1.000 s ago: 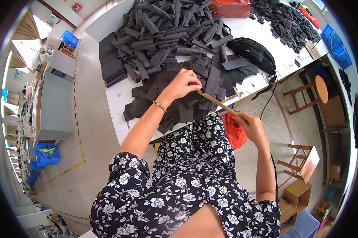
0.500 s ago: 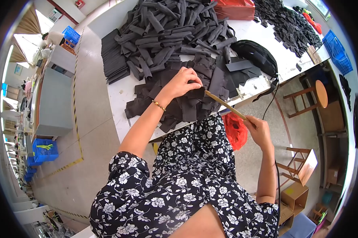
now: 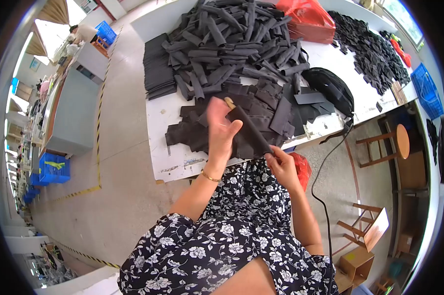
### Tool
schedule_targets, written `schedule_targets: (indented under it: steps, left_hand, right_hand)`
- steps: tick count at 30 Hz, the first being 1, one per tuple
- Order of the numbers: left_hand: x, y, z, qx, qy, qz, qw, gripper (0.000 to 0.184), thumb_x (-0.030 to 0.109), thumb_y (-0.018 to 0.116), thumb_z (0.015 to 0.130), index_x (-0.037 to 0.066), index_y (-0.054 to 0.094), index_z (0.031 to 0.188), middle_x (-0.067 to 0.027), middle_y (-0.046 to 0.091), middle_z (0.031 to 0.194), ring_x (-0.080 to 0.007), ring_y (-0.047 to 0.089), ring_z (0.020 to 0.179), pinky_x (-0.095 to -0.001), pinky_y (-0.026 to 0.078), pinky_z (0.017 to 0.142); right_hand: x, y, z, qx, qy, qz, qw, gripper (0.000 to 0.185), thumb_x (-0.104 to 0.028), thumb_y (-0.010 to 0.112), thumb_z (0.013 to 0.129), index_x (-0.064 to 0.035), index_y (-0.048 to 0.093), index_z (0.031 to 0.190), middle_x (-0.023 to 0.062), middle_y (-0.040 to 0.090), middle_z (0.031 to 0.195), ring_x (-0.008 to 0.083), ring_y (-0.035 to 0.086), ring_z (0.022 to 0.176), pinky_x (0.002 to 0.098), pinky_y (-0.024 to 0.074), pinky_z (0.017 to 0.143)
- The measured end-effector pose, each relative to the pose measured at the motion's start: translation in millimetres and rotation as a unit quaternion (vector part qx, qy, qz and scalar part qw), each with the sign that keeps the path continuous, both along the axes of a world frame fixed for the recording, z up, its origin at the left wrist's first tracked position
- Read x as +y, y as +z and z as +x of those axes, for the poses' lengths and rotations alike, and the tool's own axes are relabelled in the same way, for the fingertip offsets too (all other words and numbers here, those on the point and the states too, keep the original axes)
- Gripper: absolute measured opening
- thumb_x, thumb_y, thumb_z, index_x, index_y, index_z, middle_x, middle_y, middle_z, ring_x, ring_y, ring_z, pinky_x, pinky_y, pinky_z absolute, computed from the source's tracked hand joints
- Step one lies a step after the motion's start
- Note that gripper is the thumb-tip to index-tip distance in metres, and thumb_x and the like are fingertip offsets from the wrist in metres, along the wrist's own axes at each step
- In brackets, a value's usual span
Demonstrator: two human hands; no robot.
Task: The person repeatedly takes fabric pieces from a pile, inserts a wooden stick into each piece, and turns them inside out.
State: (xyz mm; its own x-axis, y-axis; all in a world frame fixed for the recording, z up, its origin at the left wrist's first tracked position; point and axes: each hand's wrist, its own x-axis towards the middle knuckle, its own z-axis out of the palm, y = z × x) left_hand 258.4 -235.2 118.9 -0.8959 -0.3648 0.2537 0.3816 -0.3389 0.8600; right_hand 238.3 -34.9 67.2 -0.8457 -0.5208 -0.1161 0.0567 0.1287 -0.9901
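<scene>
A black fabric tube (image 3: pixel 251 132) slants over the table's front edge, with the pale rounded tip of a wooden stick (image 3: pixel 229 103) poking out of its upper end. My right hand (image 3: pixel 282 168) is closed around the tube's lower end; the rest of the stick is hidden. Beside the upper end is my left hand (image 3: pixel 221 129), thumb held apart and fingers stretched upward, blurred by motion. I see nothing held in it. Under both lies a heap of flat black fabric pieces (image 3: pixel 190 123).
Behind is a large pile of rolled black tubes (image 3: pixel 222 44), next to a stack of flat black strips (image 3: pixel 158 69). A black pouch (image 3: pixel 330 88), a red plastic bag (image 3: pixel 308 22) and many small black pieces (image 3: pixel 372 54) lie rightward. Wooden stools (image 3: pixel 401 141) stand at right.
The wooden stick, bare before, is now inside a fabric tube with its tip showing. My left hand has gone from pinching fabric to spread. My right hand has moved left to the tube's end.
</scene>
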Motion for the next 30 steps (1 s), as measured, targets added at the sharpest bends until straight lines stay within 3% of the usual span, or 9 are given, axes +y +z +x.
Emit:
schedule_targets:
  steps: [2,3,6,13,18,22,25,29,30]
  left_hand:
    - [13.4,-62.7,5.0,-0.085,-0.108,0.234,0.963,0.047,0.033,0.072,0.084,0.001,0.056,0.114,-0.0117,0.064,0.1,-0.0265,0.065,0.091,-0.0396,0.054,0.081]
    - [23.1,-67.5,10.5,-0.12,-0.141,0.28,0.942,0.039,0.03,0.07,0.087,0.001,0.059,0.111,-0.0113,0.067,0.095,-0.0261,0.066,0.09,-0.0389,0.054,0.081]
    - [34.3,-44.0,12.7,-0.144,-0.059,0.305,0.94,0.032,0.026,0.07,0.088,0.0,0.062,0.105,-0.0117,0.068,0.086,-0.0263,0.067,0.086,-0.0397,0.054,0.081]
    - [31.4,-33.1,5.0,-0.155,-0.024,0.26,0.953,0.026,0.022,0.067,0.09,-0.001,0.063,0.101,-0.0112,0.067,0.079,-0.0227,0.068,0.067,-0.0346,0.057,0.061]
    - [7.2,-26.2,-3.8,-0.169,0.034,0.227,0.959,0.026,0.024,0.069,0.089,-0.001,0.065,0.092,-0.0085,0.063,0.065,-0.0107,0.05,0.041,-0.0201,0.03,0.035]
    - [-9.7,-15.3,-5.1,-0.132,0.053,0.255,0.956,0.024,0.024,0.066,0.091,0.0,0.065,0.092,-0.0025,0.053,0.055,-0.006,0.033,0.034,-0.0201,0.021,0.033]
    - [-18.1,0.8,-8.7,-0.112,0.028,0.242,0.963,0.026,0.029,0.065,0.092,0.004,0.065,0.093,0.003,0.048,0.052,-0.005,0.031,0.033,-0.0216,0.022,0.034]
    - [-39.5,-0.4,-20.2,-0.061,0.17,0.292,0.939,0.027,0.032,0.059,0.095,0.005,0.06,0.095,0.0026,0.047,0.057,-0.0039,0.031,0.039,-0.0202,0.025,0.04]
    - [-37.0,-1.5,-24.4,-0.065,0.189,0.316,0.928,0.028,0.032,0.058,0.096,0.004,0.06,0.095,0.0013,0.049,0.058,-0.0045,0.033,0.04,-0.0207,0.025,0.04]
  right_hand:
    - [-14.8,-20.3,8.7,0.077,0.011,0.028,0.997,0.028,-0.01,0.061,0.091,-0.0008,0.061,0.117,0.0043,0.059,0.07,0.0091,0.051,0.058,0.0254,0.0397,0.052]
    - [-23.5,-8.6,15.0,0.189,-0.025,0.106,0.976,0.026,-0.01,0.059,0.091,0.0001,0.059,0.115,0.0167,0.064,0.077,0.0233,0.062,0.061,0.0331,0.0454,0.055]
    - [-44.3,-7.4,33.9,0.27,-0.134,0.077,0.95,0.016,-0.01,0.053,0.094,-0.0006,0.055,0.107,0.0242,0.064,0.085,0.0425,0.064,0.073,0.0463,0.0489,0.059]
    - [-35.1,-26.1,62.4,0.186,-0.064,0.17,0.966,0.01,-0.01,0.051,0.096,-0.0004,0.052,0.093,0.0234,0.061,0.07,0.0454,0.059,0.064,0.0481,0.044,0.052]
    - [-6.8,-19.2,91.1,0.034,0.007,0.077,0.996,0.021,-0.013,0.049,0.098,-0.0003,0.052,0.082,0.0041,0.049,0.054,0.0094,0.047,0.047,0.0286,0.0346,0.043]
    - [45.2,-8.9,103.1,-0.384,0.145,-0.123,0.904,0.024,-0.025,0.048,0.101,-0.0061,0.057,0.091,-0.0056,0.039,0.056,0.0058,0.032,0.045,0.0224,0.025,0.042]
    - [78.4,-12.0,112.1,-0.294,0.197,-0.085,0.931,0.025,-0.025,0.046,0.101,-0.0059,0.058,0.091,-0.0059,0.041,0.056,0.0062,0.034,0.045,0.0217,0.0243,0.043]
    - [95.5,-10.1,110.0,0.188,0.014,0.222,0.957,0.011,-0.01,0.053,0.095,-0.0016,0.059,0.091,0.008,0.057,0.058,0.0198,0.056,0.05,0.0301,0.0425,0.05]
    - [93.9,-10.1,99.3,0.148,-0.002,0.228,0.962,0.017,-0.004,0.057,0.089,-0.002,0.058,0.106,0.0155,0.065,0.076,0.027,0.063,0.063,0.0367,0.0486,0.06]
